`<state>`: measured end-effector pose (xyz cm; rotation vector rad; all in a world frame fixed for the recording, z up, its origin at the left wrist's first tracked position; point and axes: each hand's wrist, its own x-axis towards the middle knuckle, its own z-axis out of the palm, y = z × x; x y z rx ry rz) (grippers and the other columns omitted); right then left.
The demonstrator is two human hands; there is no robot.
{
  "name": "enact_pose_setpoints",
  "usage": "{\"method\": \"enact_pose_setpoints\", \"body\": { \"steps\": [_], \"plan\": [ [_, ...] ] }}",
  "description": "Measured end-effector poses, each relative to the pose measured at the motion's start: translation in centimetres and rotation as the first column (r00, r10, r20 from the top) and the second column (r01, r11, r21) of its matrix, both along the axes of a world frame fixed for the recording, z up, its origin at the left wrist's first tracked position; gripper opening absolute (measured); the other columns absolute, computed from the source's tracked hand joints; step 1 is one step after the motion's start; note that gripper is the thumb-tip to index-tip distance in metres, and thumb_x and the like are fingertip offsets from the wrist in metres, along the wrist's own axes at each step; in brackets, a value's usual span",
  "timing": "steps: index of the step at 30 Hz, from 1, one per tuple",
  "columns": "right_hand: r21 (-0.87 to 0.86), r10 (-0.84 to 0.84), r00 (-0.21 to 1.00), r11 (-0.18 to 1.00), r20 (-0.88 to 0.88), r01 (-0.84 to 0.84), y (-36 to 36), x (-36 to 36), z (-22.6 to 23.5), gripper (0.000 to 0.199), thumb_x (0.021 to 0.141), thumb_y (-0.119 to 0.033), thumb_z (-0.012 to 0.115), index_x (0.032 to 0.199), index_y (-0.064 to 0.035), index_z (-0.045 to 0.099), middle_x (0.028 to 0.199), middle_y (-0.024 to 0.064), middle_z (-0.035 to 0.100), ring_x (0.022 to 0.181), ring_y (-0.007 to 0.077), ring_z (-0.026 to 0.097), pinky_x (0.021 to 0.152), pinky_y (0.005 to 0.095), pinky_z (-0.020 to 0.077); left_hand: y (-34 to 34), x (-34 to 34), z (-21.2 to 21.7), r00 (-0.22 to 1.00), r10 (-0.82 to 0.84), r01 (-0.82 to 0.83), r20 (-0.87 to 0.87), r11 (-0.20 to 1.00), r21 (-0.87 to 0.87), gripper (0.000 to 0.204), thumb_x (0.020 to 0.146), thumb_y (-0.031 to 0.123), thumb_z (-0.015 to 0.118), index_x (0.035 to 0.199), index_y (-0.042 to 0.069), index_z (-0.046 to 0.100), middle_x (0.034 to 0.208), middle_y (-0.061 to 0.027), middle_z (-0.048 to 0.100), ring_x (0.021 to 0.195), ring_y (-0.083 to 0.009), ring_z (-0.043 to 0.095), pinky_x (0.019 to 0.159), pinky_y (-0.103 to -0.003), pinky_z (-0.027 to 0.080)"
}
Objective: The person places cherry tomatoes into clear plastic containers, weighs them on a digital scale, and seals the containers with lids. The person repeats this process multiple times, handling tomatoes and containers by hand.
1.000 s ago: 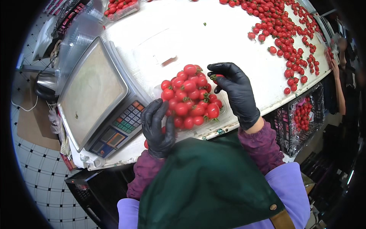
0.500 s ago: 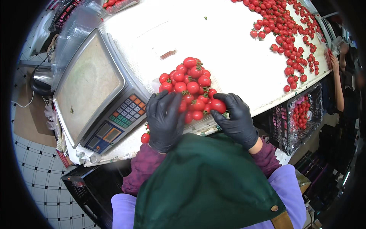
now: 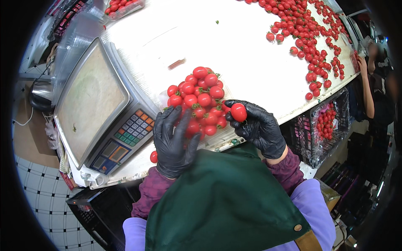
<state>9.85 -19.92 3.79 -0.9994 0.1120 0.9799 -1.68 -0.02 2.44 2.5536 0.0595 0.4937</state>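
Observation:
A heap of red cherry tomatoes [image 3: 204, 99] with green caps sits in front of me, apparently in a clear plastic tray whose rim is mostly hidden. At its right side my right hand [image 3: 263, 129], in a black glove, pinches one cherry tomato [image 3: 238, 112] between thumb and fingers, lifted off the heap. My left hand [image 3: 171, 144], gloved alike, rests at the heap's near left side with its fingers spread; they cover some tomatoes. A loose tomato [image 3: 153, 157] lies left of that hand.
A weighing scale [image 3: 94, 100] stands at left, beside stacked clear trays [image 3: 79, 46]. A filled tray [image 3: 124, 9] is at the far left. Many loose tomatoes [image 3: 301, 31] spread over the white table [image 3: 234, 46] at far right. A black crate [image 3: 307, 134] hangs below; another person's arm [image 3: 367, 92] shows beyond.
My right hand has drawn back from the heap, raising a tomato and turning it upward. My left hand has shifted slightly left and its fingers have spread. The whole view has moved a little.

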Motion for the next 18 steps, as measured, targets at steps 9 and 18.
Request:
{"method": "enact_pose_setpoints", "body": {
  "steps": [9,18],
  "plan": [
    [0.076,-0.206,0.974,0.974,-0.096,0.214,-0.2,-0.1,-0.7,0.045,0.083,-0.014,0.057,0.122,0.0050,0.042,0.098,0.0157,0.057,0.082,0.0204,0.059,0.069,0.0293,0.0547,1.8,-1.2,-0.7,0.978,0.193,-0.171,0.086,0.962,-0.214,0.041,0.073,0.005,0.063,0.114,0.002,0.056,0.114,-0.0158,0.053,0.109,-0.0312,0.049,0.093,-0.040,0.039],
    [-0.141,-0.109,0.847,0.967,0.520,0.211,-0.3,0.2,-0.8,0.036,0.082,-0.009,0.062,0.116,0.0005,0.053,0.104,0.0117,0.060,0.091,0.0182,0.058,0.078,0.0299,0.0471,2.6,-2.1,-1.0,0.978,0.198,-0.177,0.071,0.956,-0.234,0.038,0.072,0.002,0.062,0.110,0.004,0.058,0.114,-0.0150,0.054,0.106,-0.0306,0.051,0.091,-0.039,0.040]
  ]
}}
